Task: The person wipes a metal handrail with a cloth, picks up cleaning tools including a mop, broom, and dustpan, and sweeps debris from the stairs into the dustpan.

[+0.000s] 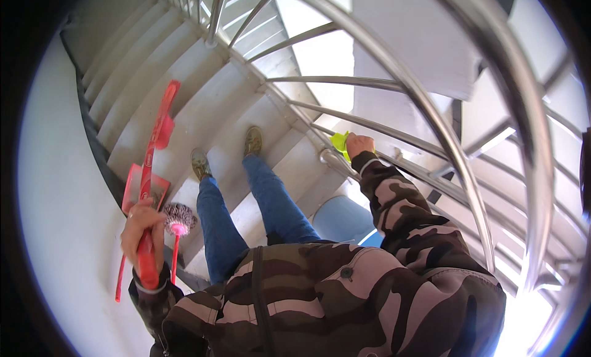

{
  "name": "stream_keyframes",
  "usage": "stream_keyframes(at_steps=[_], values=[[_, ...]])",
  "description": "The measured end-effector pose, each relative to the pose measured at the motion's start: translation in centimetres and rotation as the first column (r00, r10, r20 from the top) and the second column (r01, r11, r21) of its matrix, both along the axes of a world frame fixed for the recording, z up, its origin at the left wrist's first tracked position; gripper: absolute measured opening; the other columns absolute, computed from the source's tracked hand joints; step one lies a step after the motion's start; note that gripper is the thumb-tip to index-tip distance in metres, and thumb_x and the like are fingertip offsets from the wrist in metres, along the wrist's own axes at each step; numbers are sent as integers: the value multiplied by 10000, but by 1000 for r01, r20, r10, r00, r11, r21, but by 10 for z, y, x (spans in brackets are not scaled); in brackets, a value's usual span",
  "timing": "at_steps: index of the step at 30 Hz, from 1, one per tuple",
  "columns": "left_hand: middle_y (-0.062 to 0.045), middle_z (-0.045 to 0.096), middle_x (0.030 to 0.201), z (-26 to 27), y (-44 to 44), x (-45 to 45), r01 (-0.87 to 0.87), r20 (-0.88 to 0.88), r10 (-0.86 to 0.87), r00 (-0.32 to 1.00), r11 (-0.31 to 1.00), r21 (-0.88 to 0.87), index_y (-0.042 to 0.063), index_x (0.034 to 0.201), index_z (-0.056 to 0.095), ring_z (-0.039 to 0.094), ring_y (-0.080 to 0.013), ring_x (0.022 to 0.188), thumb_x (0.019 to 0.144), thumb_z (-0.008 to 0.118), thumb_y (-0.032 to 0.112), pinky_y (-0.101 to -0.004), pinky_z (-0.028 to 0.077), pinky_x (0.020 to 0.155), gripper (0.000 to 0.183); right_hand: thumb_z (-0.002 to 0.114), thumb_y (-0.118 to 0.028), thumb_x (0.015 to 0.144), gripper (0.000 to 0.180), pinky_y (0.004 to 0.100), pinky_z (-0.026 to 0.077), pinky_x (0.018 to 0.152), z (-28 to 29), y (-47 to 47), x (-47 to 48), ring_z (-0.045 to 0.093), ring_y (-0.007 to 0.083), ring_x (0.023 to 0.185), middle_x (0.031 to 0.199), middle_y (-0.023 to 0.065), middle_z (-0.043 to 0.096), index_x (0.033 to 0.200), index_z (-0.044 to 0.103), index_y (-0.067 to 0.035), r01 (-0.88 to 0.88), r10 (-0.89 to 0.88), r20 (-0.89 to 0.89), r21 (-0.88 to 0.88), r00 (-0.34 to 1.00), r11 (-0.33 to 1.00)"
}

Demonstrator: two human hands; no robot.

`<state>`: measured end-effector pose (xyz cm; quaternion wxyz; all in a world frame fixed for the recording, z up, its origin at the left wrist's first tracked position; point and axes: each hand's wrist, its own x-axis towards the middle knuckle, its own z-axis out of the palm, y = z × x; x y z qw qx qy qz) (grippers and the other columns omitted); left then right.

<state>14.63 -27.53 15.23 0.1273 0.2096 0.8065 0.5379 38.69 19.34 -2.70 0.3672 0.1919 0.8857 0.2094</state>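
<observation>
My left hand [144,232] grips the red handle [147,177] of a long cleaning tool, which points up the picture over the stairs. Beside this handle are a red dustpan [131,191] and a dish-type scrubbing brush with a grey-and-white round head [179,217] on a pink-red stick; whether my left hand holds them too is hidden. A pink part [165,132] sticks out from the long tool's side. My right hand [360,144] is closed on a yellow-green cloth [340,143] at a metal bar of the stair railing.
Pale stone stairs [203,94] curve beneath my feet, with a white wall [60,181] and dark skirting at the left. A stainless steel railing [397,66] with several bars runs along the right. A blue round object [344,218] stands low beside my legs.
</observation>
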Motion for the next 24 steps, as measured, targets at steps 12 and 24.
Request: stream_keyframes(at_steps=[12, 24], values=[[1, 464, 669, -6, 1, -16, 96, 74, -109, 991, 982, 162, -7, 815, 569, 422, -62, 623, 760, 528, -63, -196, 357, 586, 88, 595, -118, 693, 220, 371, 451, 690, 278, -48, -13, 591, 294, 809, 830, 117, 624, 888, 563, -21, -60, -127, -625, -269, 770, 961], [17, 458, 640, -1, -17, -11, 171, 41, -182, 983, 967, 190, 8, 771, 580, 418, -60, 605, 747, 534, -39, -207, 360, 578, 70, 547, -386, 821, 638, 427, 282, 1020, 297, -176, 25, 384, 292, 1199, 1316, 123, 392, 1302, 322, -34, -823, -820, 557, -399, 132, -404]])
